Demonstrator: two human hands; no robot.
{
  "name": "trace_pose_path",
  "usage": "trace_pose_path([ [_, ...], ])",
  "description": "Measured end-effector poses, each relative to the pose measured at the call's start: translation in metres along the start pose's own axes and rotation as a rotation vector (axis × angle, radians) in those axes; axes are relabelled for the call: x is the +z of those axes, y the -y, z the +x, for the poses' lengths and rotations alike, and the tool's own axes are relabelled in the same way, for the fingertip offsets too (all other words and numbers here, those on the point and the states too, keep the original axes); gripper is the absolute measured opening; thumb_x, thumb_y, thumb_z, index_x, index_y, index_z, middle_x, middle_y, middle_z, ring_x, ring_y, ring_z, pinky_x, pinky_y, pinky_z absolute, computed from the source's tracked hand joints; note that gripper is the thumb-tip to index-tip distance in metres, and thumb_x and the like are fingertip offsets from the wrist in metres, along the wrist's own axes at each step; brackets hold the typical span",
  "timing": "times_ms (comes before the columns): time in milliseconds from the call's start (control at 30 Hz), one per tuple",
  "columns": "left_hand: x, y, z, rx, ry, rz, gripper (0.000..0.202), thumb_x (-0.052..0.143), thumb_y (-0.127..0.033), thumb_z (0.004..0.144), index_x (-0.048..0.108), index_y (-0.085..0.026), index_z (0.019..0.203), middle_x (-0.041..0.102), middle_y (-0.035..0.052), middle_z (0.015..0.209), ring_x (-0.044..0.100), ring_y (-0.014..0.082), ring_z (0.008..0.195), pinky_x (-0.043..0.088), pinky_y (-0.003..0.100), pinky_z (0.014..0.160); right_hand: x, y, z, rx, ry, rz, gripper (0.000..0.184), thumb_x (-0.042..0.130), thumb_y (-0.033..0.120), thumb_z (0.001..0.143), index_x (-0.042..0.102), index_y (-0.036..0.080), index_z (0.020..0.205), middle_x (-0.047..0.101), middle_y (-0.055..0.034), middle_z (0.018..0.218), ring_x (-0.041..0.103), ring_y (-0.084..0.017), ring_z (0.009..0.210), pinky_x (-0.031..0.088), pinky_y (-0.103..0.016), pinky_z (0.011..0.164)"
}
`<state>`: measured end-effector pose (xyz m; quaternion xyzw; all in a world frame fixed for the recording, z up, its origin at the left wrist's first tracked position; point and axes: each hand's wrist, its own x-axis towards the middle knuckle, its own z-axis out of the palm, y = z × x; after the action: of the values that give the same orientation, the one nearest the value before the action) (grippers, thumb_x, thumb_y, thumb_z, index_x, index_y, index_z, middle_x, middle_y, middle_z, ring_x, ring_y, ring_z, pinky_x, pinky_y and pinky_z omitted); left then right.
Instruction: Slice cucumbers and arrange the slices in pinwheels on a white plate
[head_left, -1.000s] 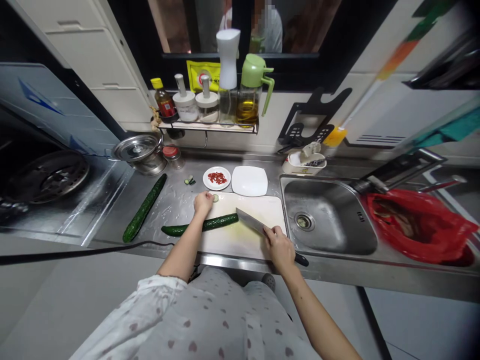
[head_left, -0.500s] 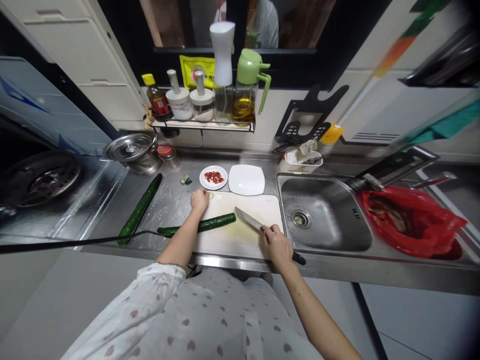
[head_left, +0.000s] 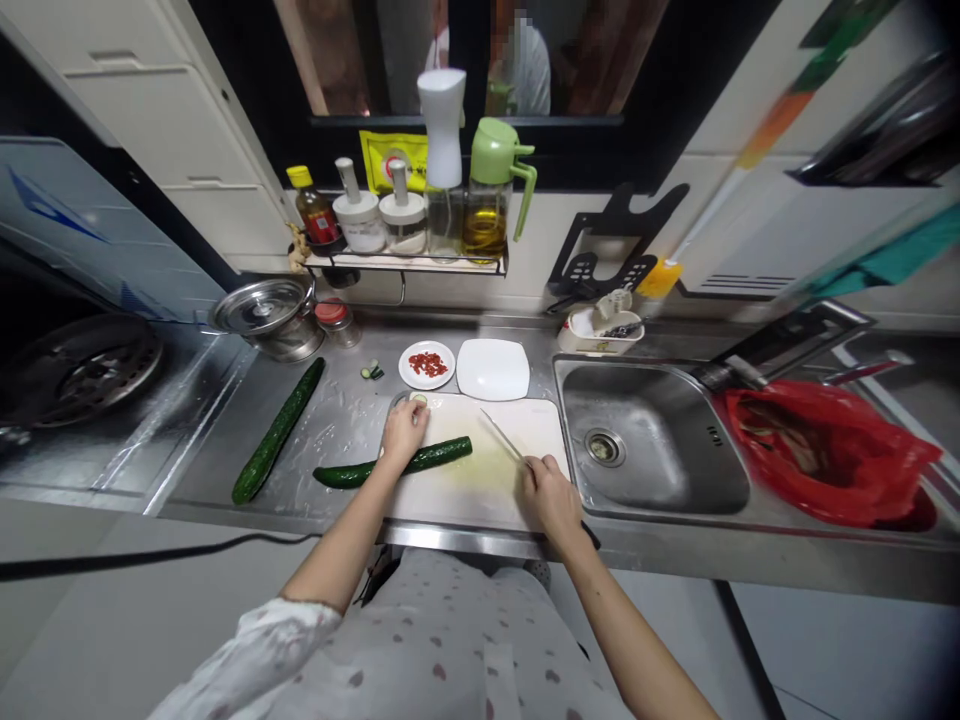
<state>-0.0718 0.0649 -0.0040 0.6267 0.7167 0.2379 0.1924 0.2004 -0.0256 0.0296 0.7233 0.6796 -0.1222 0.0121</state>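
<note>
My right hand (head_left: 553,497) is closed around the handle of a kitchen knife, whose blade (head_left: 504,437) points up and left over the white cutting board (head_left: 517,505). A green cucumber (head_left: 442,453) lies across the board, its left end reaching past the board's edge over the counter. Just above the cucumber is my left hand (head_left: 405,432), fingers loosely bent and a little apart, with nothing visible in them. Beyond its fingertips, a pale cucumber slice (head_left: 418,399) lies at the board's upper left edge. The left wrist hides part of the cucumber.
Another cucumber (head_left: 279,430) lies on the counter at left. Behind the board stand a plate of chopped red pieces (head_left: 427,365) and a white plate (head_left: 493,369). Cucumber scraps (head_left: 371,371) lie nearby. To the right are the sink (head_left: 660,440) and a red bag (head_left: 825,460).
My left hand has drawn back from the slice toward the cucumber, its fingers loosening. The knife has turned in my right hand so its blade appears narrower. The view has tilted slightly.
</note>
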Motion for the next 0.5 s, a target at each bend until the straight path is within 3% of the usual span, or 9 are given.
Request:
trace_pose_path([
  [200, 0.000, -0.017, -0.043, 0.328, 0.138, -0.056, 0.026, 0.050, -0.037, 0.092, 0.070, -0.024, 0.102, 0.065, 0.0060, 0.102, 0.057, 0.0205, 0.101, 0.044, 0.033, 0.093, 0.001, 0.013, 0.011, -0.115, 0.069, 0.187, 0.026, 0.037, 0.025, 0.097, 0.061, 0.016, 0.098, 0.065, -0.0055, 0.089, 0.058, -0.016, 0.083, 0.033, -0.023, 0.069],
  [500, 0.013, -0.024, -0.052, 0.447, 0.226, 0.063, 0.032, 0.052, -0.044, 0.091, 0.067, -0.031, 0.116, 0.063, 0.0053, 0.112, 0.056, 0.0207, 0.105, 0.044, 0.034, 0.095, 0.006, 0.035, 0.009, -0.107, 0.153, 0.174, 0.030, 0.034, 0.027, 0.099, 0.059, 0.012, 0.105, 0.070, -0.0102, 0.090, 0.062, -0.018, 0.081, 0.030, -0.025, 0.066],
])
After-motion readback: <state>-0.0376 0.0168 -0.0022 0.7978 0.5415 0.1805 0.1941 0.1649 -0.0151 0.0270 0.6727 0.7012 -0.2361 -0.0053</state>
